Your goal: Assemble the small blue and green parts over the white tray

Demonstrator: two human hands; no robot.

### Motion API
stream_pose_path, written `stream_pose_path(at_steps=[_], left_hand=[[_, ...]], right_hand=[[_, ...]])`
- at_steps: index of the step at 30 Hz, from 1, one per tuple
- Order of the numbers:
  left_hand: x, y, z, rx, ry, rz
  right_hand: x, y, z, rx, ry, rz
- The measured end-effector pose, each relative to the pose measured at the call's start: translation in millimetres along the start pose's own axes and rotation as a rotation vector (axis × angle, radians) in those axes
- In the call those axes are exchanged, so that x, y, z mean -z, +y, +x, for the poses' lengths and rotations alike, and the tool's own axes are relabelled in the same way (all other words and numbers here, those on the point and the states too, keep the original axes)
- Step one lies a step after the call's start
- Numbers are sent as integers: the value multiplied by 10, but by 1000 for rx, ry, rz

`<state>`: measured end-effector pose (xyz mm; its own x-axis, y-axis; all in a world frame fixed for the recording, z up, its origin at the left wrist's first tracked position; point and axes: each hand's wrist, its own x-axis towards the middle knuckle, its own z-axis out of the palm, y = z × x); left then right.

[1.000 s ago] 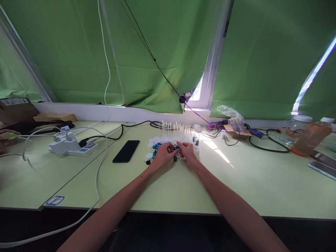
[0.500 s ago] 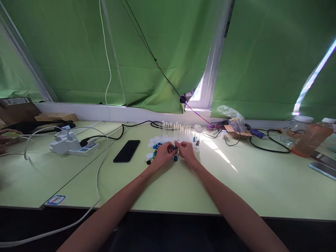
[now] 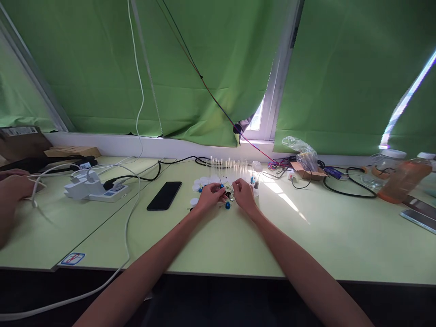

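Observation:
My left hand [image 3: 211, 196] is closed in a pinch around a small blue part with a thin wire lead [image 3: 221, 185], which looks like an electronic component. My right hand [image 3: 243, 194] hovers just to its right, thumb and fingers pressed together; whatever they hold, if anything, is too small to make out. Between and below the hands lie small black and wire-legged parts [image 3: 228, 194] and a round blue part [image 3: 228, 205]. White round caps [image 3: 194, 201] are scattered left of my left hand. Behind the hands stands a row of clear tubes [image 3: 230, 167].
A black phone [image 3: 164, 196] lies to the left, beyond it a white power strip [image 3: 109, 194] with cables. Another person's hand [image 3: 15, 184] is at the far left. At right are a small open box [image 3: 308, 172], black cable, an orange bottle [image 3: 403, 179] and a jar [image 3: 386, 168].
My hands have drawn slightly apart, the right one to the right. A blue part now shows upright at my left fingertips. The other person's hand reaches farther in at left.

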<state>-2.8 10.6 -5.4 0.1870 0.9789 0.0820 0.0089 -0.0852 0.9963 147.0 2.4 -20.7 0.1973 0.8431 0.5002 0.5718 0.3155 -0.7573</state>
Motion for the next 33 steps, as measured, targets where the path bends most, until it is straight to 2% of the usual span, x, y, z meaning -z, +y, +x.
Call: stream_pose_path(at_steps=[7,13,20,33], left_hand=[[-26,-20,40,15,40,-149],[-19,7,25,7,73,-130],[-4,-21,39,-12,111,-78],[1,-17,34,-24,119,-52]], right_hand=[[40,-39,-4,-32,-37,-102],[75,-65,-5,47,-64,-209],[135,-94,-43,7,-142,-432],[200,-41,-28,70,-371,-555]])
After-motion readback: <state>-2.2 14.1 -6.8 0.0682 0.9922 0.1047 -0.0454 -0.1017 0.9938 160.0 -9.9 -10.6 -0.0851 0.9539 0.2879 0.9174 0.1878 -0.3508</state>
